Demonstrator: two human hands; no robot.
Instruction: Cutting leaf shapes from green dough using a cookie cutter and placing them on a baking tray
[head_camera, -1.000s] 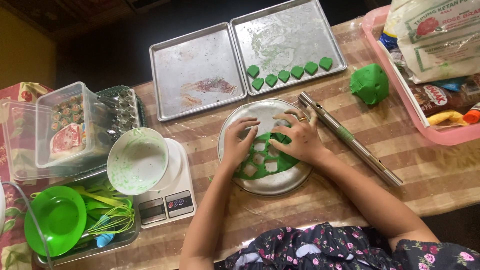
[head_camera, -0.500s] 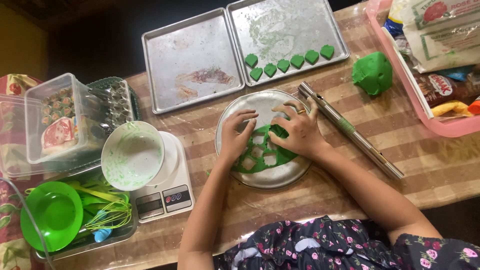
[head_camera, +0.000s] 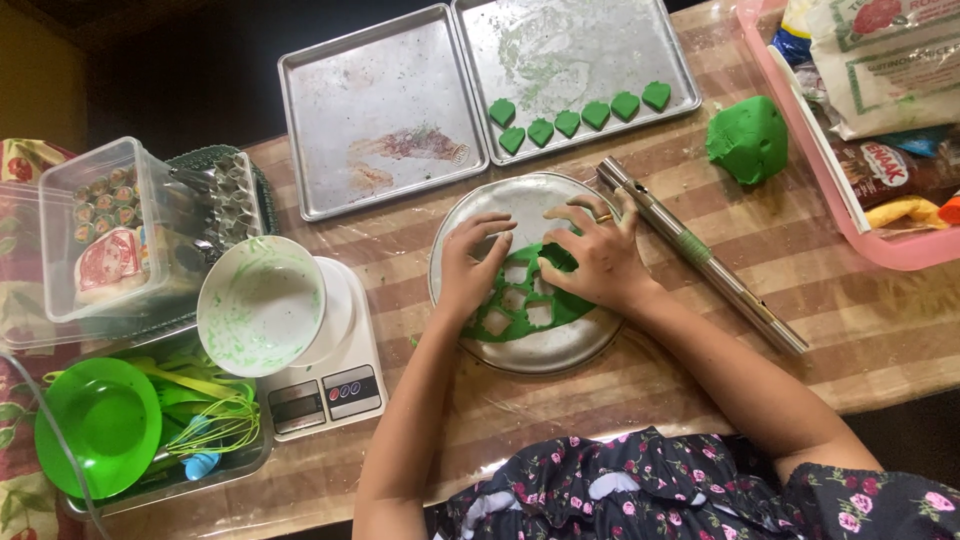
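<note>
From the head view, looking straight down, both hands rest on a flat sheet of green dough (head_camera: 520, 300) that lies on a round metal plate (head_camera: 530, 350) in the middle of the surface (head_camera: 860, 330). The dough is full of cut-out holes. The left hand (head_camera: 470, 265) is on the left edge of the dough, fingers spread and pressing down, not gripping anything. The right hand (head_camera: 598, 258) is on the right side, fingers curled over the dough's top edge; it seems to pinch a bit of dough, but I cannot tell for sure. The dough lies right under both hands, between them, and both are equally close. Just to the right of the right hand is a long metal rolling pin (head_camera: 700, 255), slanting from upper left down to lower right, not touched. Farther up are two metal trays side by side; the right tray (head_camera: 560, 50) has a row of small green heart shapes (head_camera: 580, 115), the left tray (head_camera: 380, 110) has only smears. A lump of green dough (head_camera: 748, 140) sits well apart at the upper right, near a pink tray (head_camera: 900, 250) of packets. At the left are a white bowl (head_camera: 260, 305) on a kitchen scale (head_camera: 330, 390), a clear box (head_camera: 110, 230), and a green bowl (head_camera: 95, 425). The room above the surface is dark.
</note>
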